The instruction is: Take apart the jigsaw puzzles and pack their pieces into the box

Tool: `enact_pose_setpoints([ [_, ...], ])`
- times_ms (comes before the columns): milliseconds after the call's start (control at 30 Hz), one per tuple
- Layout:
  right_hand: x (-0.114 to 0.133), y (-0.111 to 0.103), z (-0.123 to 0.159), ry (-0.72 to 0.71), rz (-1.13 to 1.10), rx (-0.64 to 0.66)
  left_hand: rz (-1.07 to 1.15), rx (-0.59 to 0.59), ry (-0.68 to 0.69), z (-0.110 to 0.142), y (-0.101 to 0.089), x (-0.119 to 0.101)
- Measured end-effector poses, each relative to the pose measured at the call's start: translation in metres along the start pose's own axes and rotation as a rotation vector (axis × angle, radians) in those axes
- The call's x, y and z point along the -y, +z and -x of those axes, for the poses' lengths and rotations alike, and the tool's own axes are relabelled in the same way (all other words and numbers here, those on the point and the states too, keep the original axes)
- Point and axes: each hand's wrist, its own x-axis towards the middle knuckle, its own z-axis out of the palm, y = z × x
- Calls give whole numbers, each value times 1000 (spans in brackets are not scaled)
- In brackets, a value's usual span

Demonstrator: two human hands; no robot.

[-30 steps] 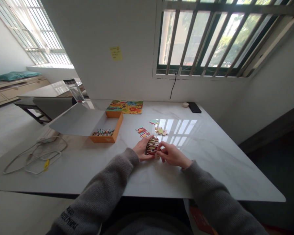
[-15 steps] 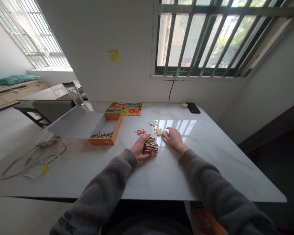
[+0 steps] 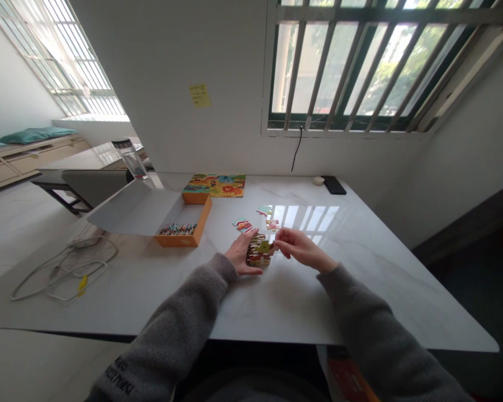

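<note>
"Puzzle stack (image 3: 255, 250), where exactly?"

"On the white table (image 3: 285, 307), in front of the person, with its pieces packed closely together."

"And the left hand (image 3: 240, 254)?"

"Clasped about the stack's left side: fingers along the far edge, thumb along the near one."

"The right hand (image 3: 299, 249)?"

"At the stack's right side, thumb and fingertips pinching an olive-green piece (image 3: 264, 247) by its right edge. That piece shows its flat face in front of part of the stack. I can't tell whether it touches the others."

"What lies around them?"

"Loose pieces, just beyond the stack: a pink piece (image 3: 272, 224), a teal piece (image 3: 263, 211) farther back, and some red-striped pieces (image 3: 243, 225) to the left, near the left fingers."

"Farther left?"

"An orange box (image 3: 178, 242) with more pieces (image 3: 177, 229) standing in a row along its near wall, and a pale flap (image 3: 129, 211) spread out beside it. Behind the box is a colourful animal picture (image 3: 226, 186)."

"Toward the edges?"

"A white cable (image 3: 93, 276) with a yellow tag (image 3: 82, 285) on the left; at the back right, a dark phone (image 3: 334, 185) beside a small round white object (image 3: 318, 181). Above, a yellow note (image 3: 199, 95) on the wall and a barred window (image 3: 322, 70)."
</note>
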Motion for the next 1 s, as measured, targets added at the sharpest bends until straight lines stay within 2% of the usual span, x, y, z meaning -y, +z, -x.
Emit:
enact_pose_setpoints([
  [67,3,14,6,18,125,107,7,3,-3,1,-1,-1],
  [167,-1,28,9,13,286,134,17,9,-1,1,-3,-3],
  [400,-13,28,7,26,389,86,18,-9,5,1,-2,-6],
  [567,-14,23,6,-140,543,-91,-29,-28,-36,1,2,-9],
  [667,-17,19,6,-229,523,-125,-110,8,-71,1,4,-11],
  [800,-29,18,3,-207,474,-55,-173,35,-119,-3,8,-17],
  [1000,-42,18,-3,-227,410,-8,-165,63,-92,-6,10,-20],
])
